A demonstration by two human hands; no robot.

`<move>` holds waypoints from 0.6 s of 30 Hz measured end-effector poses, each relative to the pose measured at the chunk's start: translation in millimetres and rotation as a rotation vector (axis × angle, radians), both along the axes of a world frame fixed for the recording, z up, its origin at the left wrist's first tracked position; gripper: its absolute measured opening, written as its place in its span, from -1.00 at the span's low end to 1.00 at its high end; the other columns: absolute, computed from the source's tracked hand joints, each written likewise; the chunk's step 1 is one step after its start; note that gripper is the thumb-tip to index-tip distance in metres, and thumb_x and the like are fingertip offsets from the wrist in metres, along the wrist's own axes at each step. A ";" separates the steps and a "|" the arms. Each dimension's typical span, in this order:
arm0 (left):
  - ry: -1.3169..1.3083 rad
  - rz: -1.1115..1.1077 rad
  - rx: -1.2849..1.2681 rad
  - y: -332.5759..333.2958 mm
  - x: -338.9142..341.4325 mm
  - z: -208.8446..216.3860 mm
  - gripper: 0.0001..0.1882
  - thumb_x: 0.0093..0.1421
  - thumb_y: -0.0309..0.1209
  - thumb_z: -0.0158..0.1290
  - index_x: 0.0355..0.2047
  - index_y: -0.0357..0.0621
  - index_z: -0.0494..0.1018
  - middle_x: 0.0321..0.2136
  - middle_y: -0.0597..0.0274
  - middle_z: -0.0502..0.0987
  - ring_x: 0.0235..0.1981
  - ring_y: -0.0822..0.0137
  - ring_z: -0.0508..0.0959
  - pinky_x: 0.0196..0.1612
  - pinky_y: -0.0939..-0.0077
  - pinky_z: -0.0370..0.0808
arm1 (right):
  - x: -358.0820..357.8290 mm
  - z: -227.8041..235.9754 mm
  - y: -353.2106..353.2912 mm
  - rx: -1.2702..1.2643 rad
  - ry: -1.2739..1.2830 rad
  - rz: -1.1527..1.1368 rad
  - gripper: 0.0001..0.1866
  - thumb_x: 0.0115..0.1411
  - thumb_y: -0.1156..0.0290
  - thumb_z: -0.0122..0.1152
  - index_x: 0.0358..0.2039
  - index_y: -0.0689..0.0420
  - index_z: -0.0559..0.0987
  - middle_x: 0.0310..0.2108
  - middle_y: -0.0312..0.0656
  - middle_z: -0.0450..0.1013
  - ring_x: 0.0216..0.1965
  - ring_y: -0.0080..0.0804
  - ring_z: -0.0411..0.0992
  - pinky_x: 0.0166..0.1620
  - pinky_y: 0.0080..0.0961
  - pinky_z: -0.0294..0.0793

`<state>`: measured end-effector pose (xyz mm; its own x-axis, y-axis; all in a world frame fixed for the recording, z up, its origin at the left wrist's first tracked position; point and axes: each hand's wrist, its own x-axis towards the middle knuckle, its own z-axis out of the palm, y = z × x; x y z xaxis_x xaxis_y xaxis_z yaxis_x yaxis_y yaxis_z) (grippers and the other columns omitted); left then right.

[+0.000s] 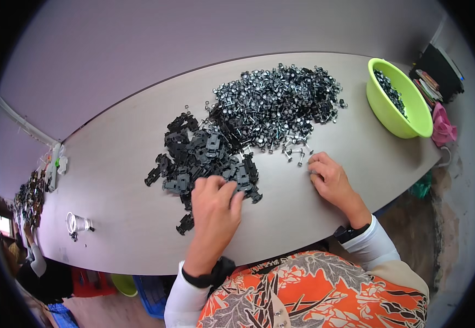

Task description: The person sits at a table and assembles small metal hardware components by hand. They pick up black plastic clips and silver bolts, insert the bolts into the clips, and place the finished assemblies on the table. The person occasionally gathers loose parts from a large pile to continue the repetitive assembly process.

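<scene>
My left hand reaches over the near edge of a heap of black plastic parts, which look like small toy-car chassis. Its fingers bend down onto the parts with the thumb apart, and I see nothing held in it. My right hand rests on the table to the right, fingers curled together; what they pinch, if anything, is too small to make out. Just beyond those fingertips lie a few loose wheel-and-axle pieces. They spill from a big pile of small black-and-silver wheels on axles.
A lime-green basin with more wheel pieces stands at the far right, by a pink cloth and stacked books. Left on the table lies a clear plastic cup. Another person works beside a pile of parts at far left.
</scene>
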<state>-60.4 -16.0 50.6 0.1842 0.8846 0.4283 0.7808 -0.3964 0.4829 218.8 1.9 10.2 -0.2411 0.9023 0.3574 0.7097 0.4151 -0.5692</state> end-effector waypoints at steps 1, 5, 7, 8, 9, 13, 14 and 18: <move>0.061 0.019 0.005 11.6 13.4 -0.9 -0.81 -0.06 -0.41 0.23 -0.42 -0.23 0.55 -0.43 0.17 0.44 -0.30 0.15 0.39 -0.22 0.33 0.31 | 4.8 -0.1 1.0 0.012 0.000 0.030 -0.86 -0.07 0.69 0.09 -0.44 0.27 0.48 -0.32 -0.08 0.39 -0.31 -0.10 0.41 -0.26 -0.33 0.43; 0.330 0.146 -0.041 47.9 44.3 -12.7 -0.74 -0.12 -0.28 0.28 -0.52 -0.19 0.51 -0.46 0.18 0.44 -0.31 0.16 0.38 -0.26 0.31 0.26 | 15.3 1.6 1.3 -0.003 -0.032 0.182 -0.88 -0.05 0.66 0.13 -0.43 0.27 0.46 -0.27 -0.10 0.37 -0.26 -0.12 0.39 -0.21 -0.33 0.43; 0.276 0.154 -0.085 54.8 46.5 -23.9 -0.74 -0.14 -0.30 0.29 -0.53 -0.19 0.51 -0.45 0.18 0.43 -0.31 0.15 0.38 -0.26 0.30 0.26 | 19.0 3.8 1.7 -0.011 -0.036 0.253 -0.87 -0.05 0.66 0.14 -0.42 0.26 0.46 -0.25 -0.10 0.36 -0.24 -0.12 0.39 -0.20 -0.33 0.43; 0.250 0.152 -0.107 58.4 47.2 -28.1 -0.74 -0.16 -0.30 0.30 -0.53 -0.18 0.50 -0.45 0.18 0.43 -0.31 0.15 0.37 -0.26 0.29 0.26 | 20.5 3.8 2.5 -0.015 -0.037 0.282 -0.87 -0.05 0.66 0.14 -0.42 0.26 0.46 -0.23 -0.10 0.35 -0.23 -0.13 0.38 -0.20 -0.34 0.44; 0.204 0.129 -0.118 61.4 45.2 -29.1 -0.77 -0.15 -0.38 0.27 -0.50 -0.19 0.49 -0.45 0.16 0.42 -0.30 0.13 0.40 -0.23 0.25 0.30 | 21.4 3.7 4.9 -0.019 -0.036 0.301 -0.86 -0.05 0.66 0.14 -0.42 0.26 0.46 -0.23 -0.10 0.35 -0.22 -0.13 0.38 -0.20 -0.33 0.44; -0.456 0.118 -0.448 54.3 42.6 -21.5 -0.82 -0.08 -0.57 0.21 -0.48 -0.25 0.41 -0.52 0.22 0.51 -0.50 0.34 0.55 -0.46 0.46 0.47 | 26.3 0.5 6.9 -0.065 -0.061 0.329 -0.83 -0.07 0.66 0.15 -0.40 0.25 0.46 -0.24 -0.11 0.33 -0.20 -0.13 0.37 -0.20 -0.33 0.44; -0.653 0.076 -0.560 50.9 40.8 -21.0 -0.82 -0.05 -0.58 0.19 -0.44 -0.26 0.41 -0.50 0.20 0.52 -0.51 0.37 0.56 -0.48 0.51 0.49 | 26.8 0.2 7.8 -0.077 -0.073 0.332 -0.83 -0.08 0.66 0.15 -0.39 0.25 0.46 -0.25 -0.11 0.33 -0.20 -0.13 0.37 -0.20 -0.33 0.43; -1.137 -0.064 -0.902 34.5 30.4 -11.7 -0.77 0.07 -0.60 0.12 -0.23 -0.27 0.40 -0.45 0.10 0.55 -0.53 0.37 0.60 -0.50 0.63 0.54 | 26.6 4.5 15.7 -0.125 -0.070 0.353 -0.81 -0.08 0.66 0.15 -0.38 0.24 0.46 -0.27 -0.11 0.33 -0.26 -0.16 0.39 -0.25 -0.34 0.44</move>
